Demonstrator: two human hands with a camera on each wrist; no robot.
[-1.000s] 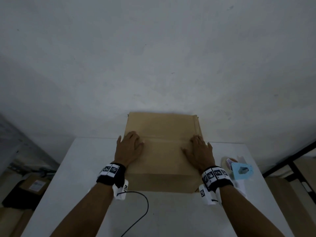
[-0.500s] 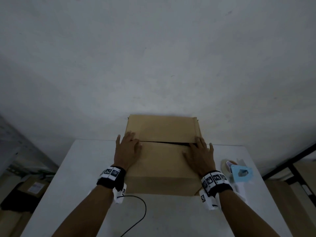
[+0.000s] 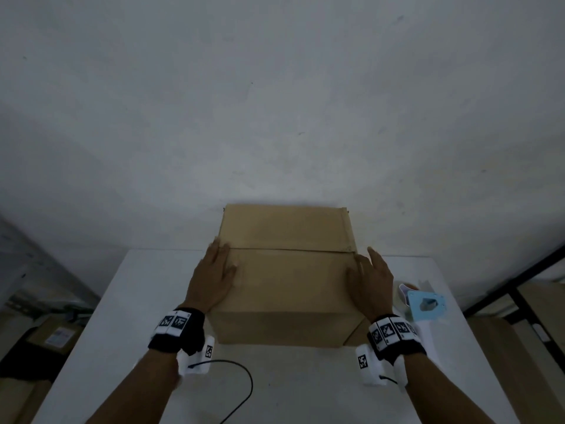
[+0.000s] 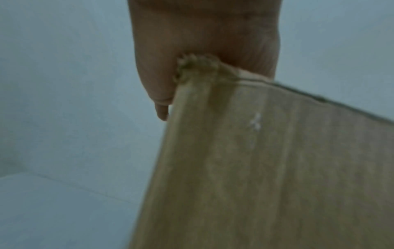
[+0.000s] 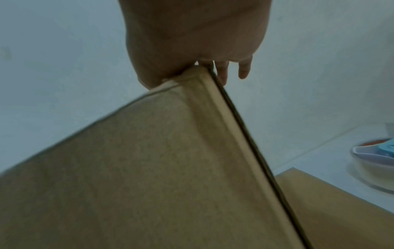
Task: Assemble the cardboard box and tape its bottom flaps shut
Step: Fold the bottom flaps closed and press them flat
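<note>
Hands flat: our left hand [image 3: 214, 278] and right hand [image 3: 371, 283], fingers straight, press the cardboard box [image 3: 287, 270] flaps' outer ends.

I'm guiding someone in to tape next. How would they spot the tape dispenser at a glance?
Start at the white table with the cardboard box at its middle. Look just beyond the right hand, near the table's right edge. The tape dispenser is the only pale blue thing there, holding a tape roll.
</note>
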